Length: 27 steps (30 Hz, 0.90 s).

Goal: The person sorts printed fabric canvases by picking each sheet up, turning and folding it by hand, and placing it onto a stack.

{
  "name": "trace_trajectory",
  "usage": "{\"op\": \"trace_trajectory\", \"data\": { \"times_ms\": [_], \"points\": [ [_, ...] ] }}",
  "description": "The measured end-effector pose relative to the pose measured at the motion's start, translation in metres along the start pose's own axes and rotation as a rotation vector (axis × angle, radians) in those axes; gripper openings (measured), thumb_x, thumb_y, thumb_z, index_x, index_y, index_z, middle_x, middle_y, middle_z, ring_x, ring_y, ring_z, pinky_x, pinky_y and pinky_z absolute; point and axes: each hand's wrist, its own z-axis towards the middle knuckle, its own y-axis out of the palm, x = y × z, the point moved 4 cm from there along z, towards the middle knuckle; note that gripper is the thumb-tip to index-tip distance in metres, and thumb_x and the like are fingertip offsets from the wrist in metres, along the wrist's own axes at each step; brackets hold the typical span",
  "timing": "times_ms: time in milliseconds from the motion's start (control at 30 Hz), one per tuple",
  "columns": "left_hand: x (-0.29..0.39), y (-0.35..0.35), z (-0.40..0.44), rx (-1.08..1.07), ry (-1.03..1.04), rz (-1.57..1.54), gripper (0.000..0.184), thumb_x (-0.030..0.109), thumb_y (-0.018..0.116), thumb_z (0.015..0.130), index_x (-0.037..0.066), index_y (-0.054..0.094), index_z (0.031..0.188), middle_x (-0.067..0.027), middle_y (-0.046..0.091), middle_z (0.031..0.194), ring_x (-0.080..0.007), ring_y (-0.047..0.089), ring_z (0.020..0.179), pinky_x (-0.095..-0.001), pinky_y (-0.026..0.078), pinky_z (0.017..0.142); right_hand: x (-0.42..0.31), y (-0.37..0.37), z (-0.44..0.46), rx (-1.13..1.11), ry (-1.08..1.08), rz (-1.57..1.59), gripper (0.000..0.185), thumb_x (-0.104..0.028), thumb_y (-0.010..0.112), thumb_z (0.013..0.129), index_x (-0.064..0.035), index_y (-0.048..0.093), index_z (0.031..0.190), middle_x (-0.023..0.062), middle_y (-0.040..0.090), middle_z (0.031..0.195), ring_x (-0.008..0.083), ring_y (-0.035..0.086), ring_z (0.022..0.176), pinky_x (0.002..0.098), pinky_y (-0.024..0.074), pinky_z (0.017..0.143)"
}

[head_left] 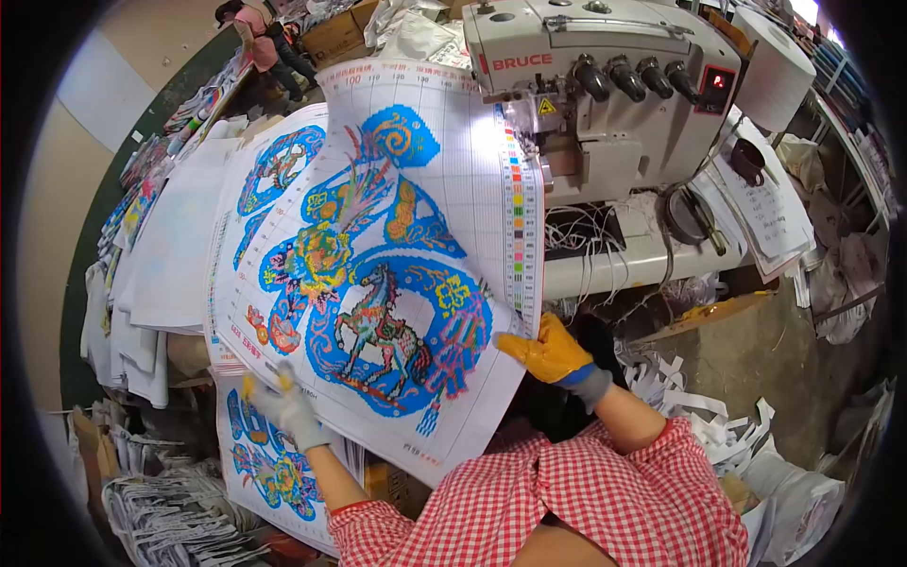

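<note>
A large printed cross-stitch cloth (472, 397), with a horse and blue patterned border on a grid, spreads in front of me up to the sewing machine. My right hand (553, 354), in a yellow glove with a blue and grey cuff, is closed on the cloth's right edge. At the lower left edge, my left hand (286, 413) wears a whitish glove with yellow fingertips. It is blurred, but its fingertips look stretched and apart; no firm hold shows. The white overlock machine (586, 123) stands at the cloth's upper right edge, its lamp shining on the print.
More printed cloths (274, 472) lie below and left. A thread cone (775, 71) stands right of the machine, near papers (770, 222) and a dark cup (746, 161). White scraps (699, 406) litter the right side. Another person (265, 47) is at the far left.
</note>
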Motion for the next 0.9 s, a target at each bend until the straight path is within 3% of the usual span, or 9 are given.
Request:
{"op": "trace_trajectory", "data": {
  "times_ms": [67, 133, 200, 367, 500, 767, 833, 867, 900],
  "points": [
    [-0.067, 0.018, -0.004, -0.117, -0.818, -1.036, 0.046, 0.026, 0.063, 0.079, -0.004, 0.049, 0.109, -0.0172, 0.055, 0.104, -0.0296, 0.053, 0.095, -0.0345, 0.041, 0.084, 0.023, 0.012, -0.003, 0.047, 0.05, 0.049, 0.03, -0.019, 0.063, 0.078, 0.0031, 0.059, 0.097, 0.0091, 0.065, 0.083, 0.0107, 0.055, 0.073, 0.0289, 0.0449, 0.066],
    [-0.062, 0.015, 0.002, -0.271, -0.624, -1.029, 0.043, 0.026, 0.061, 0.08, -0.004, 0.049, 0.109, -0.0149, 0.055, 0.102, -0.0264, 0.054, 0.094, -0.0325, 0.043, 0.082, 0.037, 0.022, -0.002, 0.09, -0.114, -0.026, 0.03, -0.02, 0.064, 0.077, 0.0024, 0.059, 0.098, 0.0093, 0.064, 0.084, 0.0114, 0.055, 0.073, 0.0295, 0.0451, 0.067],
    [-0.052, 0.002, 0.009, -0.269, 0.31, -0.234, 0.035, 0.026, 0.052, 0.086, -0.004, 0.05, 0.105, -0.0091, 0.055, 0.095, -0.019, 0.055, 0.089, -0.0308, 0.045, 0.076, 0.039, 0.022, -0.008, 0.074, -0.086, -0.062, 0.035, -0.023, 0.065, 0.077, 0.0008, 0.058, 0.101, 0.0081, 0.064, 0.089, 0.013, 0.057, 0.077, 0.031, 0.0455, 0.072],
    [-0.083, -0.029, -0.061, -0.41, -0.435, -0.886, 0.028, 0.02, 0.043, 0.09, -0.003, 0.054, 0.101, -0.0101, 0.055, 0.094, -0.0173, 0.054, 0.085, -0.0315, 0.044, 0.074, 0.04, -0.001, -0.033, -0.028, 0.149, -0.068, 0.036, -0.02, 0.068, 0.075, -0.002, 0.058, 0.104, 0.0071, 0.063, 0.095, 0.0125, 0.057, 0.084, 0.0282, 0.0453, 0.076],
    [-0.1, -0.118, -0.149, -0.219, -0.764, -0.906, 0.026, 0.023, 0.048, 0.088, -0.002, 0.051, 0.096, -0.0081, 0.054, 0.089, -0.0182, 0.054, 0.082, -0.0312, 0.044, 0.071, -0.049, 0.019, -0.082, -0.474, 0.097, 0.221, 0.052, -0.005, 0.073, 0.069, -0.0013, 0.048, 0.115, 0.0065, 0.06, 0.1, 0.0125, 0.056, 0.09, 0.0305, 0.0458, 0.08],
    [-0.074, -0.135, -0.155, -0.377, -0.397, -0.396, 0.037, 0.015, 0.056, 0.078, -0.004, 0.051, 0.109, -0.0222, 0.056, 0.094, -0.0359, 0.052, 0.084, -0.0402, 0.042, 0.076, -0.059, 0.002, -0.065, -0.339, 0.081, 0.316, 0.046, -0.005, 0.068, 0.074, 0.0006, 0.047, 0.116, 0.0067, 0.06, 0.102, 0.0121, 0.056, 0.09, 0.0286, 0.0454, 0.08],
    [-0.037, -0.124, -0.13, -0.311, 0.231, 0.095, 0.043, 0.015, 0.06, 0.072, -0.003, 0.05, 0.111, -0.0224, 0.056, 0.099, -0.0377, 0.052, 0.084, -0.0434, 0.042, 0.075, -0.043, -0.004, -0.062, -0.289, -0.003, 0.201, 0.038, -0.006, 0.068, 0.074, -0.0002, 0.053, 0.109, 0.0052, 0.061, 0.098, 0.0109, 0.056, 0.087, 0.0266, 0.0456, 0.077],
    [-0.04, -0.111, -0.125, -0.309, 0.228, 0.099, 0.043, 0.015, 0.06, 0.072, -0.003, 0.05, 0.111, -0.0224, 0.056, 0.099, -0.0377, 0.052, 0.084, -0.0434, 0.042, 0.075, -0.039, -0.004, -0.06, -0.275, 0.029, 0.234, 0.037, -0.005, 0.068, 0.074, -0.0005, 0.054, 0.108, 0.0046, 0.062, 0.096, 0.0103, 0.056, 0.085, 0.0263, 0.0455, 0.076],
    [-0.059, -0.092, -0.121, -0.277, -0.16, -0.314, 0.042, 0.016, 0.061, 0.074, -0.002, 0.05, 0.11, -0.02, 0.056, 0.099, -0.0347, 0.054, 0.082, -0.042, 0.043, 0.074, -0.038, -0.004, -0.058, -0.258, 0.059, 0.268, 0.036, -0.005, 0.068, 0.074, -0.0009, 0.055, 0.106, 0.0039, 0.062, 0.094, 0.0098, 0.056, 0.084, 0.026, 0.0455, 0.076]
  ]
}}
